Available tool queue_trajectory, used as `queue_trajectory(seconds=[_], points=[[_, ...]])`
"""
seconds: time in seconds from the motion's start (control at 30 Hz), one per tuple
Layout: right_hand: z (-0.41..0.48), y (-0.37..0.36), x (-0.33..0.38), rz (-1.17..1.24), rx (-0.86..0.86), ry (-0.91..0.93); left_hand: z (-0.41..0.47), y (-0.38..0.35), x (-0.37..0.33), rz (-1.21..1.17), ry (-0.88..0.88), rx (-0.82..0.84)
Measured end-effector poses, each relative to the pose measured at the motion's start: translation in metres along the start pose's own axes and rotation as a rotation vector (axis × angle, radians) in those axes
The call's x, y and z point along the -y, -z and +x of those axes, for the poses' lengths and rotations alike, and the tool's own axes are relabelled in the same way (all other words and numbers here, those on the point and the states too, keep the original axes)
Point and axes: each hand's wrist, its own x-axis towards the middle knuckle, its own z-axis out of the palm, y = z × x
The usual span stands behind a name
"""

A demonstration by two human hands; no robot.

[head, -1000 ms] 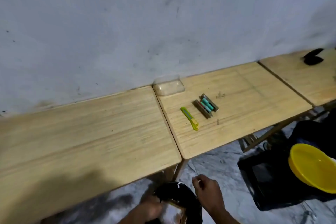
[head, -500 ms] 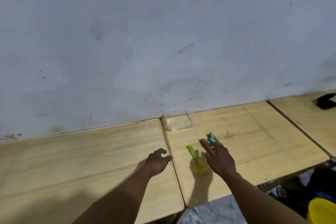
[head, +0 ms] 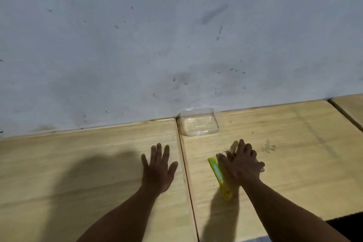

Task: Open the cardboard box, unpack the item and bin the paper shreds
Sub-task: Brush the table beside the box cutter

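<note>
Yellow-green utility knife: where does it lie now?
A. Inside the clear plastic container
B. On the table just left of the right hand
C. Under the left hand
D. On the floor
B. The yellow-green utility knife lies on the wooden table, its right edge beside the right hand.

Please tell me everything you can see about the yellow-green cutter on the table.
The cutter is a slim yellow-green tool that looks plastic, with a paler strip along its body. It lies flat on the wooden table, angled from upper left to lower right. The right hand is over its right side; whether they touch is unclear.
</note>
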Motion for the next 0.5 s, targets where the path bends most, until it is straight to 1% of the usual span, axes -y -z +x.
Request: queue_trajectory(seconds=[0.07,0.2,0.33,0.5], points=[[-0.002,-0.009,-0.003,-0.040,-0.080,0.011,-0.003,-0.006,0.000,-0.009,-0.020,-0.014],[-0.004,-0.023,-0.016,-0.102,-0.154,0.057,-0.006,-0.011,0.003,-0.025,-0.026,-0.064],[-0.002,-0.023,-0.025,-0.070,-0.161,0.047,-0.005,-0.012,0.002,-0.024,-0.017,-0.076],[0.003,-0.019,-0.026,-0.085,-0.152,0.062,-0.005,-0.014,0.005,-0.041,-0.021,-0.061]])
